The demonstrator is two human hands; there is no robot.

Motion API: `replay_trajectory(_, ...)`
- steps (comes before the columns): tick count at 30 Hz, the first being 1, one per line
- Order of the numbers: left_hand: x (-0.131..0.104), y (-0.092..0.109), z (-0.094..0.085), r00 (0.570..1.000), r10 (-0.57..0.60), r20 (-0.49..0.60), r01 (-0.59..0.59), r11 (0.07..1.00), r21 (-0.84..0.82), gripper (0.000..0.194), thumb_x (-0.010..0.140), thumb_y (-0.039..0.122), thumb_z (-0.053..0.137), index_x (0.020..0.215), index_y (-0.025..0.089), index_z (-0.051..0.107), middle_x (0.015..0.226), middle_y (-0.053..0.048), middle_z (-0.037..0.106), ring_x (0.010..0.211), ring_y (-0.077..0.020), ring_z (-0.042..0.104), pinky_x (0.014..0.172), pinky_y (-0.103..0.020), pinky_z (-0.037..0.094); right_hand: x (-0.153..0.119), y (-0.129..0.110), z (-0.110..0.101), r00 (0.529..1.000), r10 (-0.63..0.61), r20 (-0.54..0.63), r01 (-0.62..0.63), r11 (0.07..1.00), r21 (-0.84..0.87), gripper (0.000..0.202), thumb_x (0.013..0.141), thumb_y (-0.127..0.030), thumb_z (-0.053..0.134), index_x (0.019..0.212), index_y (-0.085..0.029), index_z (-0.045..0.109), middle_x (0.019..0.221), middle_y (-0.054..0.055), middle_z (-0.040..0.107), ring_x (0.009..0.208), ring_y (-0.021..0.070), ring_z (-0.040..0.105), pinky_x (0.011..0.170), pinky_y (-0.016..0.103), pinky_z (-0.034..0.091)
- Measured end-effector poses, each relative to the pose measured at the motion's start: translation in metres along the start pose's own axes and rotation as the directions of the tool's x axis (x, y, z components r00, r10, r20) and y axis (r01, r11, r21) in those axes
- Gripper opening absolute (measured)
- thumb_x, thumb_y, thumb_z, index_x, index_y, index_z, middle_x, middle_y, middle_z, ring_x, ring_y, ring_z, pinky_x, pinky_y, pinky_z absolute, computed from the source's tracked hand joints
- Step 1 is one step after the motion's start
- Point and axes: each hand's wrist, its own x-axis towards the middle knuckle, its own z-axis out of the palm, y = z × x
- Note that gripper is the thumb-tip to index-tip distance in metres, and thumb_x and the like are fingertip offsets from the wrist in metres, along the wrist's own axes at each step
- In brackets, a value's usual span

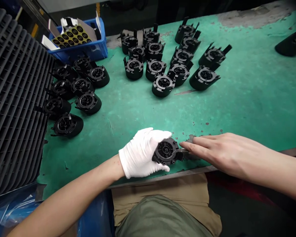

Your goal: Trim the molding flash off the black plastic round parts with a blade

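Observation:
A round black plastic part (166, 150) is gripped near the table's front edge by my left hand (144, 153), which wears a white glove. The thumb and fingers wrap round its left side, and its ribbed face is turned up. My bare right hand (217, 149) is at the right of the part, its fingers pressed together on a thin metal tool (179, 150). The tool's tip meets the face of the part near its centre. What the tool is exactly is partly hidden by the fingers.
Several similar black parts (163, 85) stand at the back middle, and another group (88, 102) stands at the left. A blue bin (96, 49) holds a sticker sheet (72, 37). Grey ribbed racks (14, 92) line the left. One dark part (289, 42) lies far right on the green table (249, 98).

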Motion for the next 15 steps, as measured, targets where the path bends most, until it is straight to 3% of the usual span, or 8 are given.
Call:
replay_trajectory(3,0.000,0.001,0.000,0.999,-0.039,0.020,0.038,0.999,0.005,0.117,0.103,0.082,0.099,0.187,0.026,0.042,0.172,-0.026,0.080,0.159,-0.0487,0.083,0.144,-0.074,0.060,0.007,0.001,-0.007,0.980,-0.182,0.075,0.178,0.983,0.053,0.065,0.109,-0.001,0.061,0.166,-0.026,0.081,0.105,0.004,0.086,0.078,0.0197,0.076,0.066,0.034,0.052)
replay_trajectory(8,0.000,0.000,0.001,1.000,-0.011,-0.005,0.011,1.000,-0.002,0.117,0.103,0.081,0.099,0.187,0.023,0.042,0.171,-0.027,0.080,0.159,-0.0487,0.083,0.142,-0.073,0.062,0.020,0.008,-0.011,0.960,-0.274,0.051,0.274,0.962,0.009,0.052,0.112,0.002,0.058,0.153,-0.020,0.083,0.100,0.004,0.083,0.078,0.0201,0.075,0.065,0.035,0.049)
replay_trajectory(12,0.000,-0.001,0.002,0.998,-0.063,0.021,0.063,0.998,0.004,0.119,0.097,0.084,0.103,0.185,0.026,0.048,0.170,-0.025,0.081,0.158,-0.0505,0.083,0.141,-0.075,0.062,0.034,0.010,-0.017,0.937,-0.337,0.091,0.336,0.941,0.029,0.043,0.115,0.000,0.059,0.141,-0.022,0.086,0.090,0.000,0.074,0.070,0.0182,0.066,0.060,0.036,0.038)
replay_trajectory(15,0.001,-0.002,0.002,0.998,-0.064,0.024,0.064,0.998,0.006,0.119,0.096,0.082,0.105,0.184,0.026,0.050,0.170,-0.026,0.081,0.157,-0.0507,0.083,0.141,-0.075,0.062,0.043,0.017,-0.022,0.933,-0.343,0.111,0.337,0.939,0.068,0.045,0.114,-0.001,0.060,0.140,-0.026,0.088,0.090,-0.001,0.074,0.071,0.0178,0.066,0.063,0.035,0.042)
